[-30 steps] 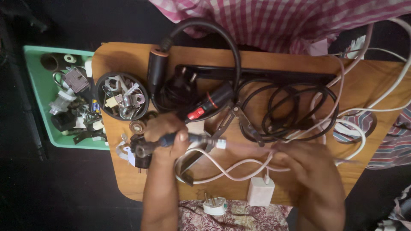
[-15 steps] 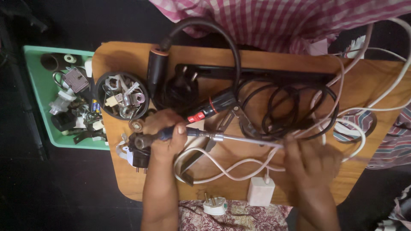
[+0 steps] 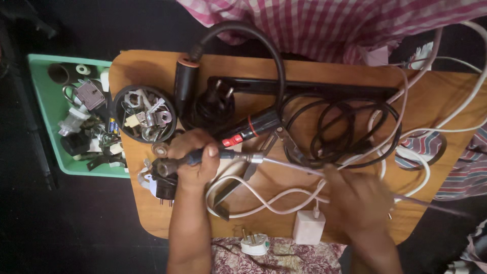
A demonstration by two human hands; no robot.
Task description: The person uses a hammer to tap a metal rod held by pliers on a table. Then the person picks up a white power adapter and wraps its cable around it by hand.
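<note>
Wooden table [image 3: 152, 213] below, cluttered with cables. Left hand [image 3: 193, 157] is clenched round a dark tool [image 3: 203, 158] whose metal tip points right, while the right hand [image 3: 357, 203] pinches a thin white wire [image 3: 294, 167] running from that tip, though blur hides its fingers. Around them lie a white charger [image 3: 308, 227], a bowl of parts [image 3: 144, 113], coiled black cable [image 3: 345, 134] and a green tray [image 3: 50, 116].

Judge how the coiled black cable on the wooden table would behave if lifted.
The black cable lies in loose loops, so it would probably sag and uncoil. White cords cross its coil, so it may drag them along.
</note>
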